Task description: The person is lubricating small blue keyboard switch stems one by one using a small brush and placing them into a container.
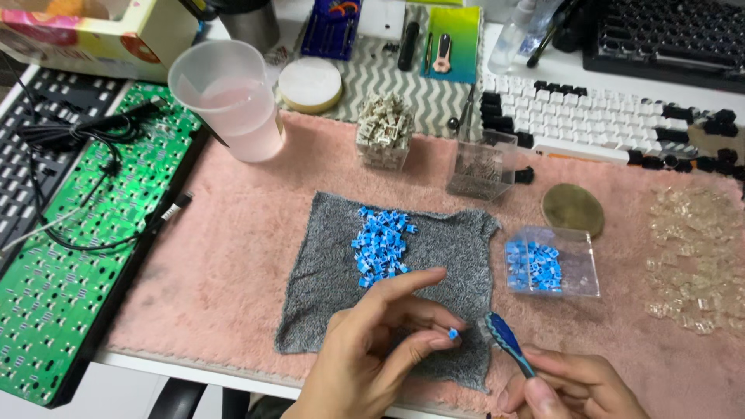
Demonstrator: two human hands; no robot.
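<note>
1. Low in the frame's centre, the left hand (372, 341) pinches one small blue piece (453, 334) between thumb and fingertips.
2. The right hand (570, 384), lower right, has its fingers closed round a blue toothbrush (508, 341).
3. The brush runs up-left from the grip; its head sits just right of the piece.
4. More blue pieces (380, 248) lie above on the grey cloth (326, 271).

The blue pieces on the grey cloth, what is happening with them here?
A person works at a desk with a pink mat. The left hand pinches one small blue piece between its fingertips. The right hand holds a blue toothbrush, its head close to that piece. More blue pieces lie piled on the grey cloth, and others fill a clear box.
</note>
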